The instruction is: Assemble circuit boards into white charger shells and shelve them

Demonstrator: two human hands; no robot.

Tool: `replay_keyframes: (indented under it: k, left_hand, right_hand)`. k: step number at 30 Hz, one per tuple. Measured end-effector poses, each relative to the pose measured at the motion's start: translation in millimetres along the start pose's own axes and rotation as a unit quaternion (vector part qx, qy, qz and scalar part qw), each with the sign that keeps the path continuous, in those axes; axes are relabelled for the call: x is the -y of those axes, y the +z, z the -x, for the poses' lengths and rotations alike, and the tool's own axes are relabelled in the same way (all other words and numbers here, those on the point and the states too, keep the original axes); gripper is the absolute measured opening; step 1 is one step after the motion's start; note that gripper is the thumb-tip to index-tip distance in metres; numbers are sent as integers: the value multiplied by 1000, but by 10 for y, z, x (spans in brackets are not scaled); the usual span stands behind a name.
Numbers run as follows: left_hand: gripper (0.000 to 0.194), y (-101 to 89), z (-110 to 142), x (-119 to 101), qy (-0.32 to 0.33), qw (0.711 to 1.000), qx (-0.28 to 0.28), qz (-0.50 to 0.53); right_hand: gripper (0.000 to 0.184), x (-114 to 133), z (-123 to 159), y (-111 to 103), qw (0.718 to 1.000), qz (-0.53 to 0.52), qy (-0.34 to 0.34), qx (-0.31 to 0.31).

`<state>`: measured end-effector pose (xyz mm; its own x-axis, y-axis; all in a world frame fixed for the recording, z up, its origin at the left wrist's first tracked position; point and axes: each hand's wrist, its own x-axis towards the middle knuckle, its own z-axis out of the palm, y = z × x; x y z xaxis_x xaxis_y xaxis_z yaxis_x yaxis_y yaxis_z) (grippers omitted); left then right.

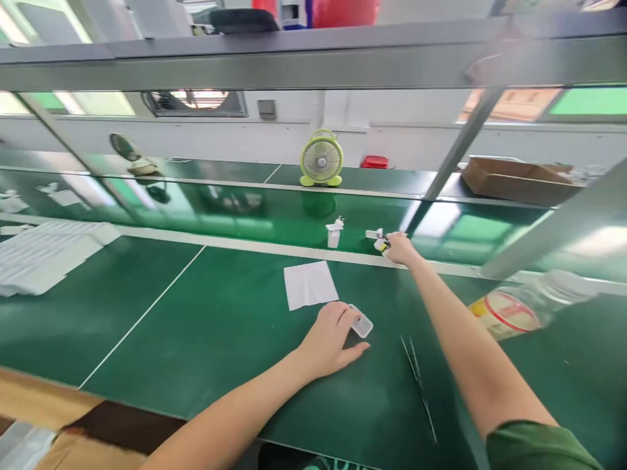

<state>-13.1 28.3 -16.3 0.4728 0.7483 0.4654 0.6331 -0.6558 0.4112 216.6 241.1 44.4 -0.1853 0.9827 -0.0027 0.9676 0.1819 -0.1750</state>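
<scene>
My left hand [329,338] rests on the green table, fingers curled around a small white rectangular part [362,324]. A white square sheet [309,284] lies just beyond it. My right hand [400,248] is stretched far forward to the edge of the green conveyor belt, closed on a small white and yellow piece [381,243]. Another small white part [334,233] stands on the belt to the left of it. Thin tweezers [416,372] lie on the table between my arms.
A green conveyor belt [220,205] runs across behind the table. A lime desk fan [321,158] and a cardboard box [519,177] stand beyond. A clear bottle [519,307] lies at right. White trays [44,251] sit at left. A metal frame crosses overhead.
</scene>
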Motion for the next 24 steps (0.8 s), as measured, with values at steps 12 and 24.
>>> replay_keyframes:
  k: [12, 24]
  left_hand:
    - [55, 130, -21, -101, -50, 998, 28, 3]
    - [34, 73, -50, -83, -104, 988, 40, 111]
  right_hand:
    - [36, 469, -277, 18, 981, 43, -41, 187]
    - [49, 523, 153, -379, 995, 18, -89, 31]
